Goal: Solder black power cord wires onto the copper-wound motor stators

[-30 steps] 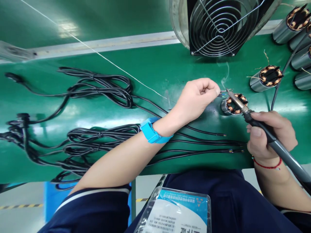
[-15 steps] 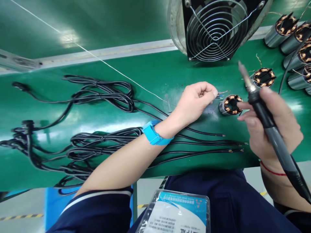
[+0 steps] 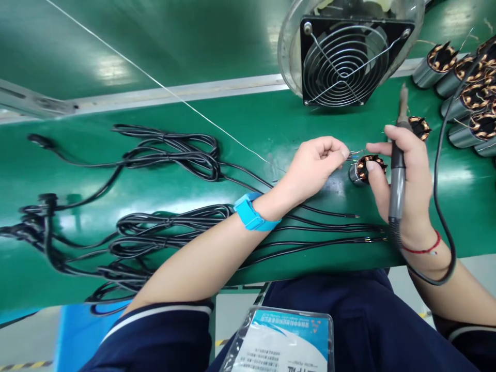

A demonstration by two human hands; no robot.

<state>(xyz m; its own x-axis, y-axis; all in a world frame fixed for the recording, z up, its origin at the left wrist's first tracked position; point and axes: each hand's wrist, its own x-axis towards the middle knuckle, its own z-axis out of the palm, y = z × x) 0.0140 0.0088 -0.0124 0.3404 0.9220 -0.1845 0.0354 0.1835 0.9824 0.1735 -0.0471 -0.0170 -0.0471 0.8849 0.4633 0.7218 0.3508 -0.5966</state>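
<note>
My left hand (image 3: pixel 315 163) is closed in a pinch on thin wire ends (image 3: pixel 354 153) beside a small motor stator (image 3: pixel 364 168) with copper windings on the green bench. My right hand (image 3: pixel 405 181) grips a soldering iron (image 3: pixel 397 170) held upright, its tip pointing away from me. Thumb and forefinger of that hand reach round the stator. A blue wrist strap (image 3: pixel 251 213) sits on my left wrist.
Bundles of black cables (image 3: pixel 166 227) lie across the bench at left and centre. A black fan (image 3: pixel 344 57) with a wire guard stands at the back. Several more stators (image 3: pixel 465 93) sit at the far right. A laminated card (image 3: pixel 282 341) rests on my lap.
My right hand lifted the soldering iron off the stator, swung it upright, and moved its fingers to the stator. My left hand kept its pinch on the wires.
</note>
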